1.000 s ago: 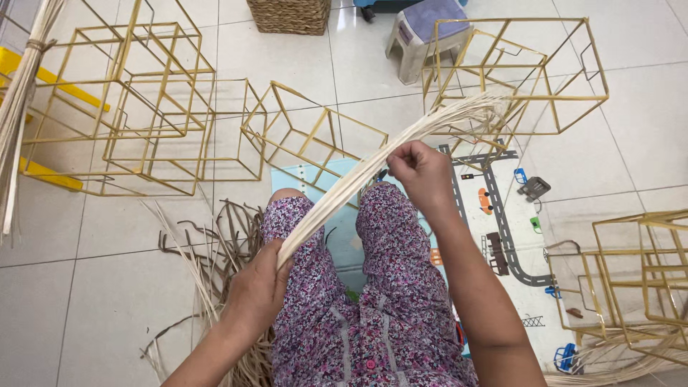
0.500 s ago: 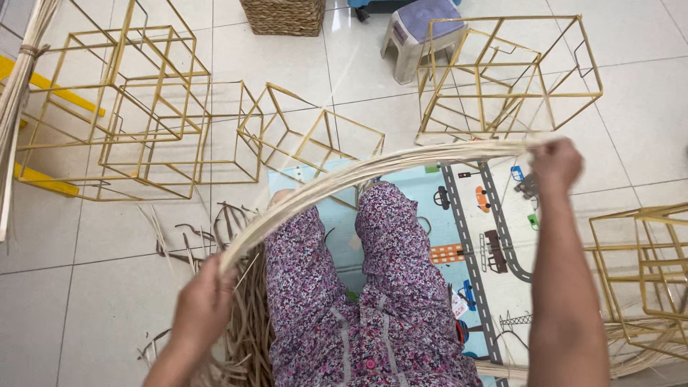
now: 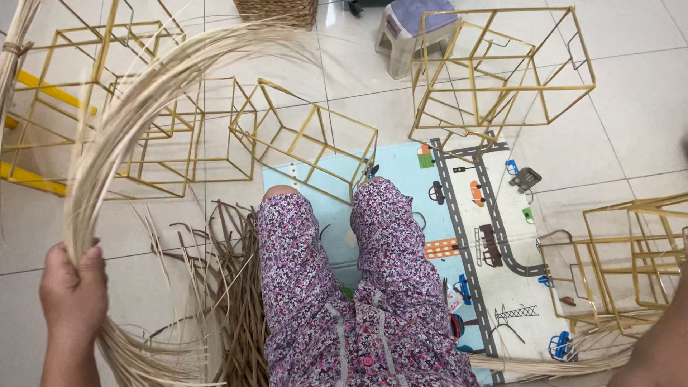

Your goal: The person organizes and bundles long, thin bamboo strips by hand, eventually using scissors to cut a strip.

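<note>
Bundle of pale rattan strands (image 3: 129, 107) arcing from 7 o'clock up to 12, clenched tight in left hand (image 3: 72, 294) at 8. Right forearm only at 4, grip can't tell. Gold wire frames (image 3: 494, 72) at 1 & 10, brown scrap strips (image 3: 229, 287) beside lap, road-print mat (image 3: 480, 229) underneath.

Pale rattan strands (image 3: 125, 115) bundled, arching high at left

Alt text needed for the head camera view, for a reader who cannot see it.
A seated person's left hand grips a bundle of pale rattan strips that arcs up and over to the right. The right arm shows only at the lower right edge, hand out of view. Gold wire frames stand on the tiled floor around a road-print play mat.
</note>
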